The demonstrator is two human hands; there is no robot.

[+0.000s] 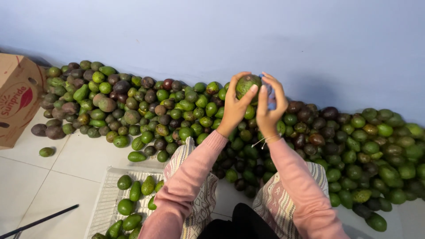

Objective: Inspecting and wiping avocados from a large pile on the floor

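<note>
Two hands raise round green avocado (pixel 248 84) above floor heap of green and dark avocados (pixel 186 110): left hand (pixel 234 108) cups it, right hand (pixel 269 106) curls behind. Best: support underneath, turn slowly, press lightly.

A long heap of avocados (pixel 146 106) lies against the blue wall (pixel 212 31) below my hands. Nearer me to their left, a white crate (pixel 104 199) holds green ones; a cardboard box (pixel 17 97) stands far left.
</note>
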